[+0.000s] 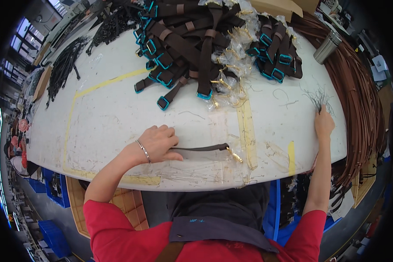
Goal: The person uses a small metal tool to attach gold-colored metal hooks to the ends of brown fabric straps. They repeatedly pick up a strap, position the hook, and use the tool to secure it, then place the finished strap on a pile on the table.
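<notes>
My left hand (158, 143) is closed over one end of a dark brown strap (201, 148) near the front of the white table. The strap's far end carries a gold metal hook (235, 155) partly wrapped in clear plastic and resting on the tabletop. Out at the right, my right hand (324, 124) is pinched on a bunch of thin grey wire-like strands (318, 98), whose loose ends fan out beyond the fingertips.
A heap of brown straps (196, 48) with blue-edged buckles and plastic-wrapped gold hooks lies at the back; a smaller pile (277, 54) is beside it. Long brown strips (358, 96) hang over the right edge near a steel flask (328, 47). Black straps (65, 65) lie far left.
</notes>
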The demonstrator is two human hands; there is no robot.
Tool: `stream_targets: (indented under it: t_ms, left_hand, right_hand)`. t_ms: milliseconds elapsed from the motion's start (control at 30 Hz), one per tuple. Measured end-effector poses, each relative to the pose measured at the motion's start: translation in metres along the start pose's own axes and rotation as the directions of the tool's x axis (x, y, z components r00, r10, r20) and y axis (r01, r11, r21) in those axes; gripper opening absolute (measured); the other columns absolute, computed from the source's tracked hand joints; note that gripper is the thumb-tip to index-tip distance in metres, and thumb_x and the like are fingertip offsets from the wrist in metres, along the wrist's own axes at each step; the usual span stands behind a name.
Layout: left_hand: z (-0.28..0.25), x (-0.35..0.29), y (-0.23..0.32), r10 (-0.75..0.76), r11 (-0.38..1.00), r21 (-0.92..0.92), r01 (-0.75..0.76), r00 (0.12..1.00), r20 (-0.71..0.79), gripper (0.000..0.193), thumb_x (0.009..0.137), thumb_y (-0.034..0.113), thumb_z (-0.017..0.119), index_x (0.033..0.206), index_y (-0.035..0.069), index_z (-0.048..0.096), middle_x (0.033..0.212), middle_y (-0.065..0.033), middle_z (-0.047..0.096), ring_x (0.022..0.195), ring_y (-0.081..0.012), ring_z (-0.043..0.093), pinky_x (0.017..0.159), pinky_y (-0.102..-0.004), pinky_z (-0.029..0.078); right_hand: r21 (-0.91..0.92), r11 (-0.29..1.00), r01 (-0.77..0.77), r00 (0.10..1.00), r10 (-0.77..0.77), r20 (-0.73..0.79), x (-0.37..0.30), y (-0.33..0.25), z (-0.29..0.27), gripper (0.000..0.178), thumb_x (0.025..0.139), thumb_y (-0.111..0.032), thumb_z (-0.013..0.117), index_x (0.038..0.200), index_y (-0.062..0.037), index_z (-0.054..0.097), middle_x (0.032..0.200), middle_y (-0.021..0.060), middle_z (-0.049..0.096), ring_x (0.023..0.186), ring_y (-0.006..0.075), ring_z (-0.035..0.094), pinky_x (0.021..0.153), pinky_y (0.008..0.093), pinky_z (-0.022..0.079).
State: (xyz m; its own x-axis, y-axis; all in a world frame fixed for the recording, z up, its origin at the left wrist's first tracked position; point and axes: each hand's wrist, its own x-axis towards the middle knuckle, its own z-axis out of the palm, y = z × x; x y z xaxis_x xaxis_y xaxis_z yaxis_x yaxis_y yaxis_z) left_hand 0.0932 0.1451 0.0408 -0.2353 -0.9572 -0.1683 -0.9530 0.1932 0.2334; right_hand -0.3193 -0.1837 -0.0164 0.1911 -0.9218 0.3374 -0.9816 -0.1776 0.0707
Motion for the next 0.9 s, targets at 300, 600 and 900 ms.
stream_targets:
  t_ms: [300,600,900]
  left_hand:
    - [-0.028,0.139,-0.013,-0.418,0.892,-0.184,0.414,0.593,-0.689,0.066,0.069,0.041,0.073,0.115,0.001,0.045,0.097,-0.0180,0.062,0.085,-0.0318,0.061,0.067,-0.0400,0.049]
    - [-0.080,0.097,0.008,-0.097,0.301,-0.934,-0.190,0.969,-0.228,0.026,0.089,0.013,0.054,0.110,-0.003,0.055,0.078,-0.0062,0.062,0.062,-0.0100,0.059,0.055,-0.0229,0.048]
    - [-0.057,0.032,0.003,0.066,0.327,-0.908,0.261,0.952,0.298,0.039,0.094,0.042,0.043,0.095,0.003,0.041,0.071,-0.0121,0.062,0.058,-0.0144,0.061,0.051,-0.0242,0.049]
  right_hand:
    - [0.719,0.645,0.258,0.964,-0.226,-0.143,-0.036,-0.153,-0.060,0.022,0.091,-0.023,0.051,0.111,-0.0172,0.058,0.080,0.0154,0.063,0.072,0.0334,0.061,0.064,0.0397,0.047]
    - [0.803,-0.157,-0.575,0.690,-0.619,0.374,-0.061,-0.201,-0.089,0.044,0.093,-0.042,0.047,0.109,-0.0019,0.057,0.082,0.0132,0.066,0.057,0.0127,0.059,0.039,0.0202,0.032]
    - [0.224,-0.737,-0.638,0.753,-0.536,0.380,-0.063,-0.221,-0.060,0.016,0.084,-0.019,0.061,0.094,-0.0067,0.058,0.079,0.0056,0.065,0.064,0.0127,0.062,0.035,0.0212,0.028]
